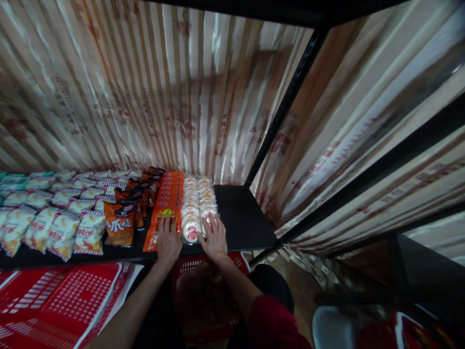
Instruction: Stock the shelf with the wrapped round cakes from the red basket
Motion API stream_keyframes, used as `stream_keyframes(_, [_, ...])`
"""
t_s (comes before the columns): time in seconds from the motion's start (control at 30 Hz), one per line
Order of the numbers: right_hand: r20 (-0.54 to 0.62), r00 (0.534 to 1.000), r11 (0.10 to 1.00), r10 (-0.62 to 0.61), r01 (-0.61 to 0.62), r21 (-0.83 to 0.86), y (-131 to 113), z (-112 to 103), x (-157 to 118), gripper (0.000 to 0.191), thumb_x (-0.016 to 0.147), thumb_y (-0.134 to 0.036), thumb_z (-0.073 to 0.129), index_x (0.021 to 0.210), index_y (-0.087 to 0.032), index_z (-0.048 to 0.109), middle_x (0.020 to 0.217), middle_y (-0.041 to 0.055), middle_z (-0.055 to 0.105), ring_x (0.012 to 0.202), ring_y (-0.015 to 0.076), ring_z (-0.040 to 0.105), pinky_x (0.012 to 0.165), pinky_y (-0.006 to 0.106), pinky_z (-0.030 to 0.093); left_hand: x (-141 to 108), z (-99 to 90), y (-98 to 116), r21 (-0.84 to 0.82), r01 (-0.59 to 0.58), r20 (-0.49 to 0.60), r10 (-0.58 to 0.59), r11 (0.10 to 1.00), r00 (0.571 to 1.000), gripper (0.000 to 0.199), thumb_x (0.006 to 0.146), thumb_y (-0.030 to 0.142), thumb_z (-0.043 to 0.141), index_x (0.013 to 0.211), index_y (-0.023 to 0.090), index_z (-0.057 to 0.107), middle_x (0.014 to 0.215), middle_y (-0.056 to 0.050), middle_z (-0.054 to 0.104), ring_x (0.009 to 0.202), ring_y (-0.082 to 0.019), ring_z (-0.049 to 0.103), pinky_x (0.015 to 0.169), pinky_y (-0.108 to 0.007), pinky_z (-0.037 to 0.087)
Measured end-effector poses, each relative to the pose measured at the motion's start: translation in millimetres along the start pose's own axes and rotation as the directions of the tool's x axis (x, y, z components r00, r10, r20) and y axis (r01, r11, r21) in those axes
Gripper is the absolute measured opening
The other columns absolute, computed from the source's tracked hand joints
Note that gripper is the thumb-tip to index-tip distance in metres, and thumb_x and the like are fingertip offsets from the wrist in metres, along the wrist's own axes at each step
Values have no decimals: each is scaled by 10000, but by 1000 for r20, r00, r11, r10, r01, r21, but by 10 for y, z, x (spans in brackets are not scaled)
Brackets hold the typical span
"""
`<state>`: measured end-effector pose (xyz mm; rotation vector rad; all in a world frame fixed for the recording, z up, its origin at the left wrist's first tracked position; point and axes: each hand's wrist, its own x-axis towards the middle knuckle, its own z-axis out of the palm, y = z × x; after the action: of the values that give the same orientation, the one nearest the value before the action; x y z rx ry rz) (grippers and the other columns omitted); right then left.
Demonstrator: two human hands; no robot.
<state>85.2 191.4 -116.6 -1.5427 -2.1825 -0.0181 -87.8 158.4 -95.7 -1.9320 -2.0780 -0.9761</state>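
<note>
My left hand [168, 241] lies with its fingers stretched out on the near end of the orange snack packets [169, 191], which overlap in a row. Beside it, my right hand [214, 238] rests with spread fingers on the front of the round white packaged cakes [191, 229], at their right side. These clear-wrapped cakes form two columns running back along the black shelf [241, 213]. Left of the orange packets stand black-and-orange snack bags [119, 225], one behind another.
Rows of white snack bags [89, 232] fill the shelf's left part. A pleated printed curtain [181, 97] hangs behind, and a black frame post [283, 109] rises at the right corner. Red baskets [72, 300] sit below the shelf, one between my legs. A white stool-like object [332, 327] is at lower right.
</note>
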Motion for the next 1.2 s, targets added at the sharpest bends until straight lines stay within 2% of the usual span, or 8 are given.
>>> stream_keyframes(0.23, [12, 1000, 1000, 11, -11, -26, -7, -9, -1, 538, 880, -517, 363, 1346, -256, 414, 1475, 56, 278, 1356, 258, 174, 1073, 440, 176, -44, 79, -54, 162, -69, 47, 62, 984, 997, 388, 769, 73, 394, 1113, 10, 562, 1272, -223, 490, 1274, -331, 342, 1039, -486, 333])
stream_keyframes(0.43, [12, 999, 999, 32, -32, 10, -20, -36, -17, 568, 876, -563, 314, 1345, -260, 418, 1480, 38, 270, 1361, 257, 174, 1083, 431, 148, -79, 59, -9, 225, -91, 46, 83, 970, 996, 389, 753, 47, 396, 1095, 47, 582, 1277, -194, 497, 1263, -314, 372, 1024, -467, 363])
stream_keyframes(0.77, [-17, 1000, 1000, 20, -20, -18, -20, 5, -10, 549, 867, -524, 362, 1332, -244, 442, 1465, 60, 304, 1359, 263, 192, 1086, 429, 137, -174, -64, -36, 232, -78, 7, 78, 970, 997, 376, 740, 17, 377, 1019, 77, 620, 1295, -178, 483, 1297, -303, 332, 1038, -467, 355])
stream_keyframes(1.0, [-24, 1000, 999, -3, 2, -49, 18, 26, -6, 542, 872, -527, 360, 1338, -260, 431, 1475, 40, 279, 1364, 265, 192, 1091, 449, 156, -239, 95, -116, 189, -42, -3, 43, 981, 999, 461, 709, -15, 361, 1090, 88, 599, 1303, -168, 490, 1301, -291, 335, 1027, -483, 365])
stream_keyframes(1.2, [-63, 996, 995, -59, 53, -82, 82, 24, -14, 515, 890, -470, 370, 1377, -307, 345, 1480, 11, 261, 1375, 272, 161, 1091, 480, 180, -76, 276, -78, 85, 9, -6, -9, 996, 1000, 401, 759, 35, 387, 1071, 127, 622, 1309, -135, 497, 1302, -263, 337, 1034, -458, 364])
